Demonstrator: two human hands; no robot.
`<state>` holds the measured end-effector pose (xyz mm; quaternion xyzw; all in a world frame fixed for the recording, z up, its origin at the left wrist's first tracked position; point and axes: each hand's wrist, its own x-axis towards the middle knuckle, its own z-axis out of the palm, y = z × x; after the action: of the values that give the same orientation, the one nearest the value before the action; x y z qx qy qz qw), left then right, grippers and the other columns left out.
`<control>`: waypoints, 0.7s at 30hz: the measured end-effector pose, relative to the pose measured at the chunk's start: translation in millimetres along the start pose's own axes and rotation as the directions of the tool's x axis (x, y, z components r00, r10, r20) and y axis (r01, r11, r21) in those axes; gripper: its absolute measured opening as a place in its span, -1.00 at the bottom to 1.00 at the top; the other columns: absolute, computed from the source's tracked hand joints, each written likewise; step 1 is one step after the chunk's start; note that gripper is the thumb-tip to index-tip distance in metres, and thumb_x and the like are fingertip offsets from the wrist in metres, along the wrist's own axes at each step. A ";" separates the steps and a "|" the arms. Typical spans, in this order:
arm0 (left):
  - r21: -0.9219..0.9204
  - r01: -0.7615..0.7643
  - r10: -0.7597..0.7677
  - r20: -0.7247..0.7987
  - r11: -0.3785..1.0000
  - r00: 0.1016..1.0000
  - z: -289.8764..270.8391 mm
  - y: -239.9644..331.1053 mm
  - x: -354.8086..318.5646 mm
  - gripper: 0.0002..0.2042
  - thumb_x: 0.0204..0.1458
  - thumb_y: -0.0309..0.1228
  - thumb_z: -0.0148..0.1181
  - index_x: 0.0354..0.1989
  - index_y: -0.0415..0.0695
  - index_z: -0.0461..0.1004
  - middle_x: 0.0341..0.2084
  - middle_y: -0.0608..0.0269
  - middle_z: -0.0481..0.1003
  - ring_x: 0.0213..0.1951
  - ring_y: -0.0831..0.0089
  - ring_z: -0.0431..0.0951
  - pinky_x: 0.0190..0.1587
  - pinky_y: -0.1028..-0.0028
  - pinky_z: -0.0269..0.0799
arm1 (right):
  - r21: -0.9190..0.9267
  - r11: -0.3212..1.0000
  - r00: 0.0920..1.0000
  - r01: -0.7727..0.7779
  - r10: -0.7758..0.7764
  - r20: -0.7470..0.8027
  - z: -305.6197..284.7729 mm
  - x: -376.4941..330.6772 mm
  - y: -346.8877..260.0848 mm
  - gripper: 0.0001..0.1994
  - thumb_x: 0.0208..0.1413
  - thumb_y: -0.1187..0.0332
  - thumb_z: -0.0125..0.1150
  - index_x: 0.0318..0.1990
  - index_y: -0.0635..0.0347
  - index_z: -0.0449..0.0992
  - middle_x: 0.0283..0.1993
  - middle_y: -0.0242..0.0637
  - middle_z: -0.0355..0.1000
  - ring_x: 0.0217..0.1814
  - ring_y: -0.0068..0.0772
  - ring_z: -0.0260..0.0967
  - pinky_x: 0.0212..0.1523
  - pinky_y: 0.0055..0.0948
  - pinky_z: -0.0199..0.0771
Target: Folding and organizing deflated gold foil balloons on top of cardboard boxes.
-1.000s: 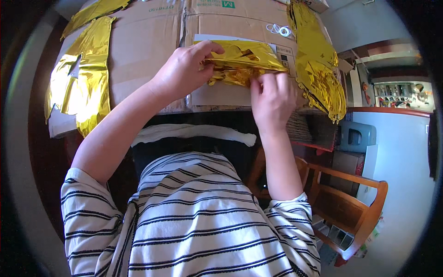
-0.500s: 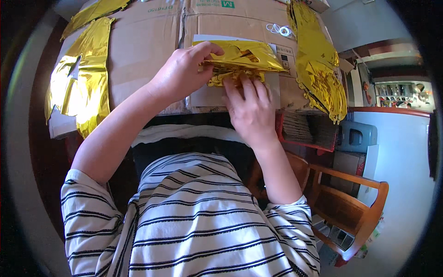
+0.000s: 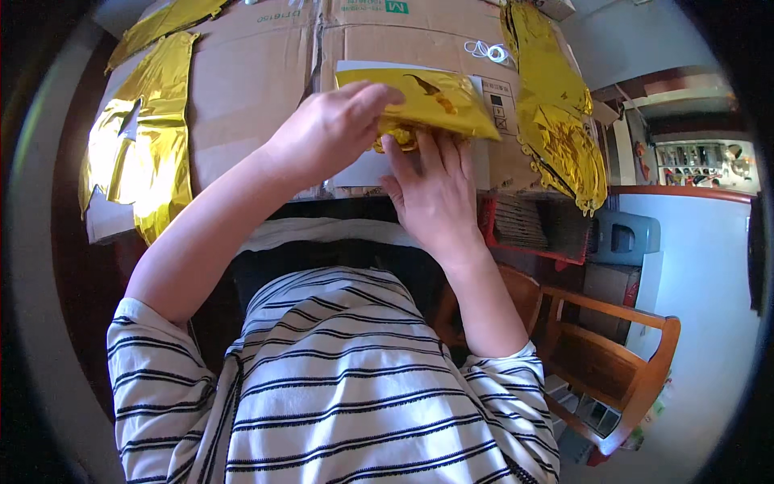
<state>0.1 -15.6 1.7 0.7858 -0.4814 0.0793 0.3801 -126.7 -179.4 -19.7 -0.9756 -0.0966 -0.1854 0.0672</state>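
Note:
A flat gold foil balloon (image 3: 463, 109), folded over on itself, lies on a pale sheet (image 3: 359, 171) atop the cardboard (image 3: 250, 89). My left hand (image 3: 334, 129) is closed in a pinch on the left part of its upper layer. Fingers outstretched, my right hand (image 3: 439, 189) lies palm down along the near edge. Its fingertips reach crumpled foil beneath the upper layer, which partly covers them. A dark slit-like opening shows in that layer.
More flat gold foil balloons lie at the left (image 3: 165, 113) and right (image 3: 556, 105) of the cardboard. A bundle of white string (image 3: 489, 52) rests near the far right. Below the right edge stand a wooden chair (image 3: 613, 363) and a blue-grey plastic stool (image 3: 633, 238).
The upper foil layer has come down toward me over the crumpled part, its right corner lower. My left hand has shifted slightly right, and my right fingers have straightened and flattened.

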 end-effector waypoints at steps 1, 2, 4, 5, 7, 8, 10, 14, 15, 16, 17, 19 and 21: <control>0.019 -0.025 0.025 0.019 0.999 1.000 2.0 -0.1 -4.0 -0.67 0.02 -0.62 0.22 0.00 -0.15 0.48 -0.24 0.07 0.58 -0.25 0.09 0.66 -0.20 0.26 0.62 | 0.012 1.000 1.000 -0.009 0.009 0.002 -0.3 -0.5 0.0 -0.48 0.07 0.20 0.31 0.21 0.06 0.43 0.15 0.07 0.33 0.24 0.17 0.25 0.31 0.15 0.16; 0.038 -0.051 0.049 0.038 0.998 0.998 3.8 -0.4 -7.8 -0.66 0.01 -0.62 0.22 -0.01 -0.15 0.48 -0.24 0.08 0.57 -0.26 0.08 0.65 -0.22 0.25 0.62 | 0.042 0.999 1.000 -0.020 0.021 -0.021 -0.5 -1.2 0.0 -0.49 0.07 0.21 0.31 0.19 0.12 0.43 0.12 0.06 0.35 0.23 0.15 0.27 0.31 0.13 0.18; 0.082 -0.062 0.055 0.091 0.995 0.994 6.1 -0.3 -14.6 -0.65 -0.02 -0.62 0.23 -0.01 -0.15 0.47 -0.25 0.09 0.54 -0.29 0.07 0.64 -0.24 0.23 0.61 | 0.103 0.994 0.997 -0.037 0.044 -0.067 -0.5 -2.8 0.4 -0.51 0.08 0.25 0.31 0.16 0.22 0.42 0.08 0.05 0.40 0.19 0.11 0.32 0.31 0.08 0.21; 0.103 -0.069 0.057 0.117 0.992 0.992 7.6 -1.2 -17.1 -0.64 -0.03 -0.62 0.24 -0.01 -0.14 0.47 -0.26 0.09 0.53 -0.30 0.07 0.63 -0.24 0.21 0.60 | 0.126 0.991 0.992 -0.045 0.059 -0.109 0.9 -4.5 1.5 -0.55 0.09 0.29 0.30 0.11 0.26 0.43 0.04 0.04 0.43 0.14 0.10 0.36 0.27 0.07 0.25; 0.123 -0.115 0.102 0.107 0.986 0.989 10.5 -4.0 -18.3 -0.63 -0.06 -0.59 0.25 -0.02 -0.14 0.47 -0.27 0.11 0.50 -0.31 0.09 0.61 -0.25 0.21 0.58 | 0.172 0.983 0.978 -0.058 0.090 -0.189 6.4 -10.8 5.9 -0.64 0.10 0.38 0.29 0.02 0.34 0.47 -0.04 0.02 0.49 0.04 0.08 0.44 0.19 0.05 0.35; 0.132 -0.126 0.110 0.117 0.983 0.987 10.4 -3.5 -18.3 -0.63 -0.06 -0.58 0.25 -0.02 -0.15 0.47 -0.26 0.12 0.50 -0.30 0.10 0.61 -0.24 0.22 0.58 | 0.146 0.989 0.958 -0.019 0.060 -0.279 8.7 -15.1 9.7 -0.70 0.09 0.37 0.29 -0.05 0.32 0.48 -0.10 -0.01 0.50 -0.03 0.04 0.45 0.15 0.01 0.38; 0.171 -0.162 0.139 0.142 0.972 0.980 9.4 -3.5 -18.9 -0.64 -0.07 -0.56 0.25 -0.03 -0.17 0.47 -0.25 0.13 0.50 -0.27 0.12 0.60 -0.23 0.24 0.57 | 0.086 0.995 0.891 0.053 -0.009 -0.454 10.0 -21.7 19.1 -0.80 0.07 0.36 0.28 -0.20 0.27 0.51 -0.21 -0.07 0.52 -0.17 -0.03 0.48 0.07 -0.07 0.44; 0.239 -0.261 0.217 0.198 0.935 0.956 10.0 -5.6 -24.9 -0.69 -0.07 -0.51 0.24 -0.09 -0.20 0.48 -0.24 0.13 0.49 -0.20 0.14 0.58 -0.17 0.26 0.55 | 0.144 0.989 0.861 0.043 0.036 -0.508 -13.1 -35.4 26.9 -0.93 0.05 0.43 0.26 -0.39 0.15 0.48 -0.37 -0.30 0.52 -0.32 -0.22 0.49 -0.15 -0.23 0.44; 0.244 -0.289 0.240 0.210 0.926 0.948 10.7 -5.2 -25.9 -0.70 -0.07 -0.49 0.24 -0.10 -0.21 0.49 -0.23 0.13 0.49 -0.19 0.14 0.58 -0.15 0.26 0.54 | 0.162 0.987 0.866 0.006 0.076 -0.493 -18.2 -38.2 33.9 -0.92 0.06 0.44 0.26 -0.41 0.15 0.47 -0.35 -0.29 0.52 -0.31 -0.23 0.49 -0.18 -0.25 0.41; 0.207 -0.282 0.243 0.195 0.937 0.950 9.9 -3.1 -26.7 -0.71 -0.06 -0.47 0.25 -0.11 -0.21 0.49 -0.22 0.11 0.49 -0.18 0.11 0.57 -0.14 0.23 0.54 | 0.177 0.984 0.865 -0.034 0.118 -0.487 -23.0 -36.7 41.7 -0.92 0.07 0.44 0.26 -0.41 0.18 0.49 -0.34 -0.27 0.53 -0.30 -0.22 0.49 -0.17 -0.25 0.42; 0.170 -0.275 0.245 0.179 0.946 0.953 8.0 0.4 -27.6 -0.71 -0.06 -0.45 0.25 -0.12 -0.22 0.50 -0.20 0.09 0.49 -0.18 0.09 0.57 -0.12 0.21 0.54 | 0.192 0.979 0.863 -0.074 0.159 -0.480 -26.6 -31.5 50.2 -0.92 0.08 0.44 0.26 -0.41 0.21 0.50 -0.33 -0.24 0.54 -0.30 -0.21 0.50 -0.17 -0.25 0.44; 0.089 -0.275 0.260 0.147 0.957 0.954 5.0 1.7 -28.0 -0.71 -0.02 -0.38 0.25 -0.12 -0.23 0.51 -0.17 0.05 0.49 -0.15 0.05 0.56 -0.07 0.16 0.52 | 0.352 0.927 0.853 -0.127 0.283 -0.439 -29.4 -13.9 67.8 -0.91 0.12 0.44 0.26 -0.36 0.27 0.56 -0.29 -0.18 0.55 -0.27 -0.15 0.52 -0.13 -0.27 0.48; 0.009 -0.275 0.273 0.110 0.961 0.956 0.5 -0.7 -30.3 -0.69 0.04 -0.30 0.24 -0.11 -0.24 0.52 -0.15 0.01 0.49 -0.11 0.02 0.55 0.02 0.11 0.48 | 0.293 0.951 0.909 -0.097 0.205 -0.363 -31.2 9.0 84.6 -0.84 0.18 0.37 0.25 -0.19 0.27 0.63 -0.09 -0.11 0.56 -0.06 -0.09 0.53 0.00 -0.26 0.49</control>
<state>-15.3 5.3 -13.9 0.7193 -0.6044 0.0946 0.3293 -111.4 -265.4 4.4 -0.9056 -0.0292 -0.3547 0.2306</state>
